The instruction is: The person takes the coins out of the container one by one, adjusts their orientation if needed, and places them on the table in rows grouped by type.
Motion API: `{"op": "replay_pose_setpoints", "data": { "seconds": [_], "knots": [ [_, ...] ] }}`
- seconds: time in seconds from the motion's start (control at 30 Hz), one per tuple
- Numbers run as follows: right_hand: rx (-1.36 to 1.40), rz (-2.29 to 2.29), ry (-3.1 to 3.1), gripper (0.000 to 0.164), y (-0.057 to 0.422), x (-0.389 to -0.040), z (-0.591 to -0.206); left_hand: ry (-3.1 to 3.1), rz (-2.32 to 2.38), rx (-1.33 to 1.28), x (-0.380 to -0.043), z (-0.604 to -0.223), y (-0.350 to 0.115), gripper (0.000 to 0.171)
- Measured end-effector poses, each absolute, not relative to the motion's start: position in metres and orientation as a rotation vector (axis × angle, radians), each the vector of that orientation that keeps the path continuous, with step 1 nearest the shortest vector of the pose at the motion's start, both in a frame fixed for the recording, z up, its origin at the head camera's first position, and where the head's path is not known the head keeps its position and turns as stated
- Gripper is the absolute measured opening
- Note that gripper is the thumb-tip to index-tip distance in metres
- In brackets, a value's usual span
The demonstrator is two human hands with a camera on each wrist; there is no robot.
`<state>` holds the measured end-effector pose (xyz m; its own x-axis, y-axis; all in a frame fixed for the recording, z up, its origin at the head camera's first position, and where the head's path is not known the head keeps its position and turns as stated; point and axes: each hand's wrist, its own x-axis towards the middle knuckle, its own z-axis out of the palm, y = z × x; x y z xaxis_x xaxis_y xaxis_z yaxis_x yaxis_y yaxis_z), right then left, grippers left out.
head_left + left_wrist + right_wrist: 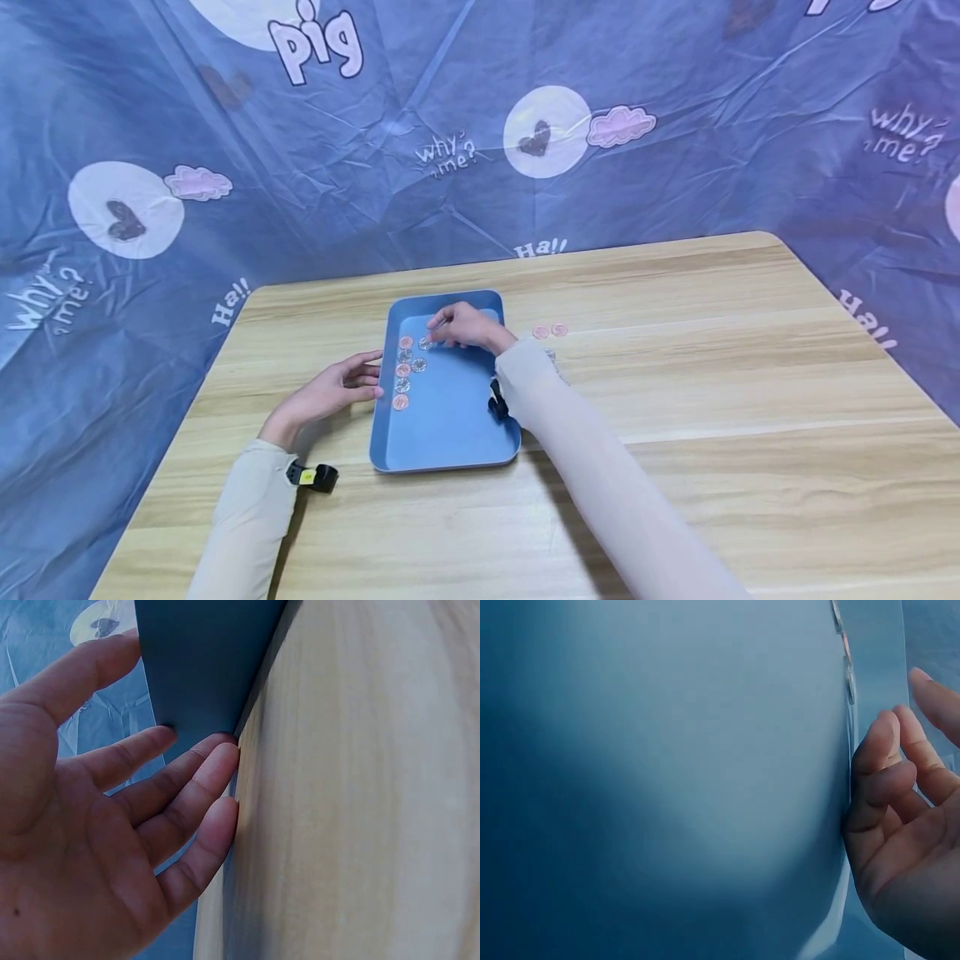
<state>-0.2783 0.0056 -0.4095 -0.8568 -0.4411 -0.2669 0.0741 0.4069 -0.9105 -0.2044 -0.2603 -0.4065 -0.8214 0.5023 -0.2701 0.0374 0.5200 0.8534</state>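
A blue tray lies on the table. Along its left side runs a column of copper-coloured and silver coins, among them a copper coin at the near end and a silver coin above it. Two silver coins lie just right of this column. My right hand is low over the tray's far part, fingertips right by the upper silver coin. In the right wrist view its lower fingers are loosely bent, with nothing visible in them. Fingertips of my left hand touch the tray's outer left wall.
Two copper coins lie on the wooden table right of the tray. Silver coins nearer me are partly hidden by the right sleeve. A blue printed cloth hangs behind the table.
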Motion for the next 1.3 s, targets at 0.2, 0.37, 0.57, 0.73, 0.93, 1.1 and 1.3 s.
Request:
{"op": "replay_pose_setpoints", "data": {
  "seconds": [0.2, 0.37, 0.57, 0.73, 0.93, 1.1, 1.3],
  "knots": [
    [-0.337, -1.408, 2.211, 0.028, 0.004, -0.279, -0.412, 2.266, 1.260, 0.449, -0.204, -0.406, -0.261, 0.072],
    [-0.387, -1.329, 2.257, 0.024, 0.002, -0.279, -0.414, 2.270, 1.255, 0.449, -0.204, -0.406, -0.261, 0.072],
    [-0.441, -1.210, 2.347, 0.025, -0.002, -0.277, -0.413, 2.270, 1.249, 0.460, -0.203, -0.405, -0.261, 0.073],
    [-0.454, -1.142, 2.385, 0.026, -0.004, -0.277, -0.412, 2.266, 1.246, 0.448, -0.203, -0.406, -0.261, 0.074],
    [-0.489, -1.043, 2.456, 0.028, -0.006, -0.279, -0.412, 2.254, 1.253, 0.435, -0.205, -0.407, -0.261, 0.075],
    [-0.563, -0.899, 2.540, 0.030, -0.009, -0.279, -0.411, 2.258, 1.251, 0.420, -0.205, -0.407, -0.262, 0.075],
    [-0.569, -0.855, 2.573, 0.028, -0.009, -0.277, -0.411, 2.264, 1.249, 0.419, -0.205, -0.407, -0.261, 0.073]
  ]
}}
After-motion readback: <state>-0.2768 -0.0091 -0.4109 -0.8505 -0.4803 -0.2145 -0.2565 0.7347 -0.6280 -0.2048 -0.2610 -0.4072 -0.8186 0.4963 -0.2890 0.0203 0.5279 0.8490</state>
